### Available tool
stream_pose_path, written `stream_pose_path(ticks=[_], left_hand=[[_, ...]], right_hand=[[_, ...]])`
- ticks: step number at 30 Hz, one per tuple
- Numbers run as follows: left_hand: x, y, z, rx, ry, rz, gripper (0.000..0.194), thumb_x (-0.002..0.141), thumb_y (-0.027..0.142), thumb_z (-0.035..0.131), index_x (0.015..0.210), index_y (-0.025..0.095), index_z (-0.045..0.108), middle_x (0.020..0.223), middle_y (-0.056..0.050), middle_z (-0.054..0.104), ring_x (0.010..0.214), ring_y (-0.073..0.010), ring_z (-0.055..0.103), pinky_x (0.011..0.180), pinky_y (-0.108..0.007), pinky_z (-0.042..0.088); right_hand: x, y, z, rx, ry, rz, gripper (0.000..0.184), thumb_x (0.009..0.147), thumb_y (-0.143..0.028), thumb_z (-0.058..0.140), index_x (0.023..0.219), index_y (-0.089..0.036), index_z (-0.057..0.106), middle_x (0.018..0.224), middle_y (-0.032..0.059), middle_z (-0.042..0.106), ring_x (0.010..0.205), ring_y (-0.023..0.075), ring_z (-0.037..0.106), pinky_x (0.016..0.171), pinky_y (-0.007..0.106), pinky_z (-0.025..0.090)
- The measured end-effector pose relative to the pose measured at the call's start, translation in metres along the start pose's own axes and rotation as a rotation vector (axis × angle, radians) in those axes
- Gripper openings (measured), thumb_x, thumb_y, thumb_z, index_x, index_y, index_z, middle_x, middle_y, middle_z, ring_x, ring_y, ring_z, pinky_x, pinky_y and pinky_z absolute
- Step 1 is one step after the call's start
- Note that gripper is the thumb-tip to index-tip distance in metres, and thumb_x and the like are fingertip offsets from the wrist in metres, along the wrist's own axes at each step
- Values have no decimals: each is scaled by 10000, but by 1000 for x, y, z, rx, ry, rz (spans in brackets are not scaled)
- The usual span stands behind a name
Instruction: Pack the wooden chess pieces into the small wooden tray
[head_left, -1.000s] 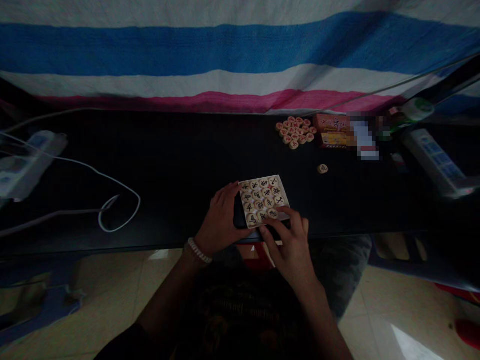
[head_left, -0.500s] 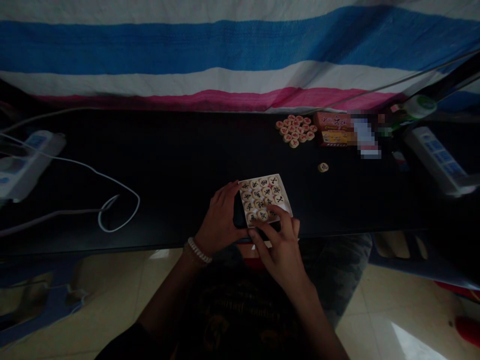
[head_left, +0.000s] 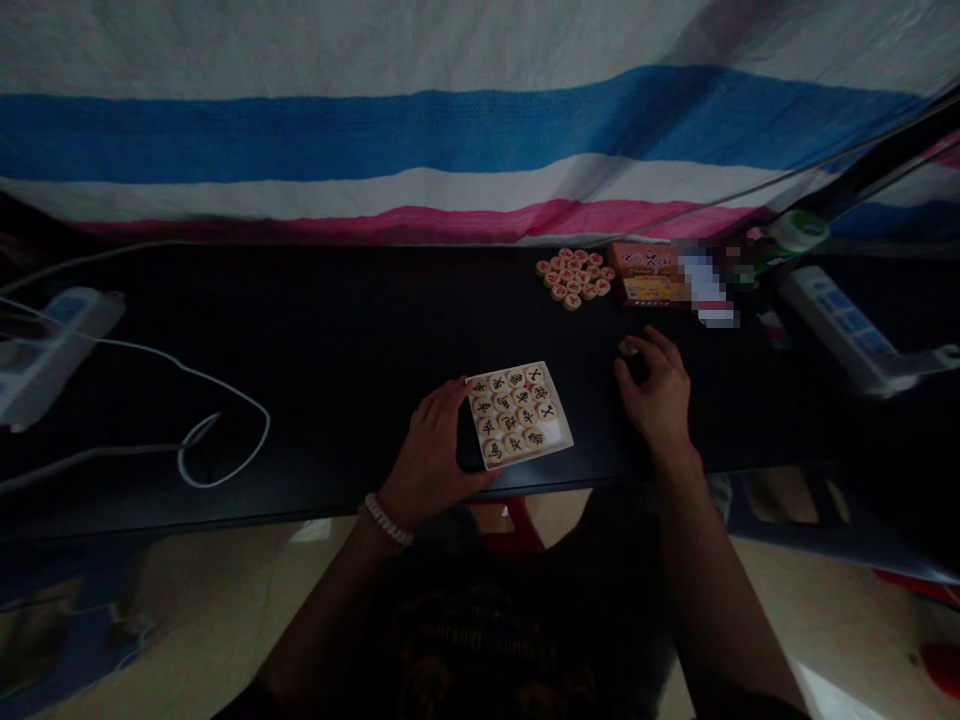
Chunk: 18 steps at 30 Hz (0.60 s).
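My left hand (head_left: 433, 447) holds a shallow white square tray (head_left: 559, 432) by its left side, fingers at the far corner and thumb at the near one. Rows of round Chinese chess pieces (head_left: 513, 422) with black characters lie in the tray, with a gap at its right side. Off to the right, my right hand (head_left: 660, 395) reaches over a single chess piece (head_left: 627, 347) on the black table (head_left: 360, 320). Thumb and index finger are apart around that piece, which the fingertips partly hide; whether they touch it I cannot tell.
A cluster of red-character chess pieces (head_left: 574, 275) lies at the back beside an orange-red box (head_left: 649, 275). Power strips stand at the left (head_left: 71, 345) and right (head_left: 847, 325). A white cable (head_left: 180, 352) loops over the left side. Striped cloth (head_left: 420, 140) hangs behind.
My right hand has left the tray and moved right and away to the lone piece, uncovering the tray's near right part. My left hand keeps its hold. The camera view has shifted slightly.
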<state>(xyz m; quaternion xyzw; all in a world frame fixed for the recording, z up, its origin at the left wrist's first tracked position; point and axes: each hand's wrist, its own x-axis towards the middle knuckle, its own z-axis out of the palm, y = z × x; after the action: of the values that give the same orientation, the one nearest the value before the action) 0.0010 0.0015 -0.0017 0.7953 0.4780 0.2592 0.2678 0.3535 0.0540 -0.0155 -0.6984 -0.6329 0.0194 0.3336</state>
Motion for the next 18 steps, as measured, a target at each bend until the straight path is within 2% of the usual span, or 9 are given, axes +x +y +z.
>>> stream_pose_path(ticks=[4, 8, 11, 13, 18], left_hand=[[0, 1, 0, 12, -1, 4, 1218, 634, 347, 989, 1604, 228, 261, 1625, -209, 443, 1487, -440, 438, 1229, -672, 386], [0, 1, -1, 22, 7, -6, 1225, 637, 349, 989, 1608, 243, 250, 1625, -198, 442, 1488, -437, 439, 1225, -668, 396], [0, 1, -1, 27, 0, -8, 1238, 632, 359, 992, 1611, 252, 241, 1626, -197, 439, 1487, -440, 436, 1219, -671, 404], [0, 1, -1, 26, -4, -8, 1231, 641, 367, 987, 1613, 258, 240, 1630, -194, 436, 1486, -442, 437, 1216, -677, 405], [0, 2, -2, 32, -2, 1, 1208, 666, 379, 968, 1620, 263, 236, 1634, -191, 435, 1497, -436, 434, 1216, -671, 408]], right_hand=[[-1, -15, -1, 33, -52, -45, 225, 974, -289, 605, 1081, -176, 767, 1130, 147, 734, 991, 285, 720, 915, 489, 611], [-34, -56, -18, 190, -119, -74, 148, 955, -316, 687, 1041, -211, 746, 1027, 86, 725, 796, 208, 677, 741, 385, 605], [-63, -84, -30, 333, -192, -104, 136, 964, -297, 699, 1082, -240, 735, 1093, 73, 737, 868, 207, 694, 747, 370, 601], [-77, -95, -33, 386, -252, -127, 148, 970, -279, 698, 1110, -246, 734, 1143, 75, 748, 965, 224, 713, 789, 384, 609], [-86, -93, -25, 405, -302, -110, 170, 973, -270, 700, 1138, -252, 737, 1156, 71, 769, 1020, 238, 721, 849, 423, 617]])
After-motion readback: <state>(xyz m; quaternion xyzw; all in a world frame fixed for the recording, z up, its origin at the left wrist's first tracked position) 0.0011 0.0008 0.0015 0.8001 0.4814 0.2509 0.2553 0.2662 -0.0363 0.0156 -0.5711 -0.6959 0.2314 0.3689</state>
